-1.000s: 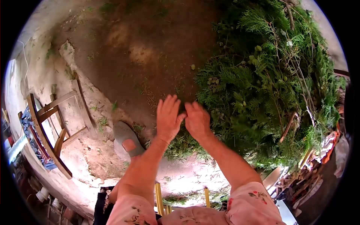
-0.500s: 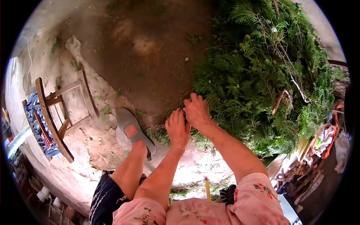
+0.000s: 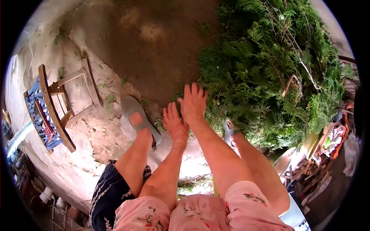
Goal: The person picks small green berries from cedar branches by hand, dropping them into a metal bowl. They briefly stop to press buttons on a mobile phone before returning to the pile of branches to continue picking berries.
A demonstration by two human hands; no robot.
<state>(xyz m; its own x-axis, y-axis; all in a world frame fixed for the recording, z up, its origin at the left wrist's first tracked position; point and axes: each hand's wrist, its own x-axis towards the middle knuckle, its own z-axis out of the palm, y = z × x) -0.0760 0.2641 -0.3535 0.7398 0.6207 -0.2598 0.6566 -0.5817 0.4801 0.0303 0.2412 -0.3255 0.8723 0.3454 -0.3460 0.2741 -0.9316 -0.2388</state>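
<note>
My right hand [image 3: 194, 106] is open, palm down, its fingers stretched and slightly apart over the dirt at the left edge of a big heap of green conifer branches [image 3: 266, 81]. Close beside it, a little lower and to the left, my left hand [image 3: 175, 125] is open as well, fingers loosely spread and a little bent. The two hands touch or overlap near the thumbs. I see nothing held in either one. Small green sprigs lie around the fingertips; what is under the palms is hidden.
My left foot, in a grey shoe [image 3: 137, 111], stands left of the hands; my right foot [image 3: 230, 131] is partly hidden by the branches. A wooden chair with blue woven straps [image 3: 48, 111] lies on its side at left. Firewood and cloths [image 3: 333, 142] are piled at right.
Both hands have shifted slightly up and left, and the right hand has gone from bent fingers to stretched ones. My right leg and foot have come into view.
</note>
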